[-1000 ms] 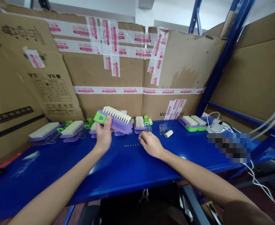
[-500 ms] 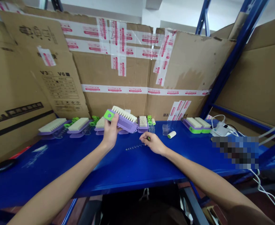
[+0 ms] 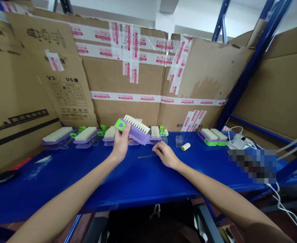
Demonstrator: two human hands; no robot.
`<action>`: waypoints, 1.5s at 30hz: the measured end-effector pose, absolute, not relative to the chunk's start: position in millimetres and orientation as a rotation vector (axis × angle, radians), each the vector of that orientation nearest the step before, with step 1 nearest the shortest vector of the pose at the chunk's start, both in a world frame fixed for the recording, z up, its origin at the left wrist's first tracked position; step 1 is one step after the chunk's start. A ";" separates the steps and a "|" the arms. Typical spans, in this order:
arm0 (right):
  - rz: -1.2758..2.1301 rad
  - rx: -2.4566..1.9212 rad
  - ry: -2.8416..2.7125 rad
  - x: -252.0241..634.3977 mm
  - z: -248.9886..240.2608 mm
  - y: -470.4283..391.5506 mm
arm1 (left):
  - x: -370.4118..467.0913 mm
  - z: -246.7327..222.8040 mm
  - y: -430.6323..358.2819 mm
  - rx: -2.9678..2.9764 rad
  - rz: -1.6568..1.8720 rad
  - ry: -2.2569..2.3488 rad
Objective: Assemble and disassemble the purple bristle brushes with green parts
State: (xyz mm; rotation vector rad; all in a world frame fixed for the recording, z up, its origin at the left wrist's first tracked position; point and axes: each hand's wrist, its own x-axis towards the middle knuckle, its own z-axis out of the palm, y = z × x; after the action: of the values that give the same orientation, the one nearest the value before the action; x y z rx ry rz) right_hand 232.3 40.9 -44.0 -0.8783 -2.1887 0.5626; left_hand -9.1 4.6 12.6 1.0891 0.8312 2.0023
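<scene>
Well, in the head view the left hand (image 3: 121, 145) is wrapped around the green end of a purple brush (image 3: 138, 135), thumb along its near side, and seems to hold it up over the middle of the blue surface (image 3: 138, 179), toward the back edge. The bristles face up and the brush tilts, its far end dipping to the right. That grip looks sound: held at one end, the slotted purple side is largely uncovered, and a steady wrist should stop the low end from knocking the row of brushes (image 3: 85, 134) along the back edge. The right hand (image 3: 166, 156) is low over the surface, right of the middle, fingers bunched and nearly closed; whether anything is pinched inside I cannot tell. Its fingertips are at or just beside the right end of a thin spring (image 3: 147, 156), which lies lengthwise between the two hands, well back from the front edge. Something so slender likely handles best with a light pinch near one end, since a hard squeeze or a sideways tug could bend it or send it skipping off. Attention to the side helps too: a white cylinder (image 3: 186, 146) and a clear plastic piece (image 3: 179, 141) sit near the back edge, to the right of that hand, where a careless knuckle or sleeveless forearm could roll or nudge them.
</scene>
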 end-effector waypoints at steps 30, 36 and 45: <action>-0.140 -0.776 -2.776 273.1 31.4 67.8 | -17.9 13.0 9.2 1.109 2.061 0.855; -0.029 -0.724 -2.566 249.4 31.4 59.2 | -18.8 10.1 10.8 1.117 2.054 0.877; 0.102 -0.620 -2.191 253.8 6.2 39.2 | -8.1 7.7 2.1 1.138 1.816 0.958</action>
State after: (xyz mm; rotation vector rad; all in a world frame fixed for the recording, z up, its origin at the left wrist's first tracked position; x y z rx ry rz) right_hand 253.8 39.2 6.2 -0.6205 -2.1913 0.1024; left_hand -8.1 2.1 7.7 1.1381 0.9578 1.8161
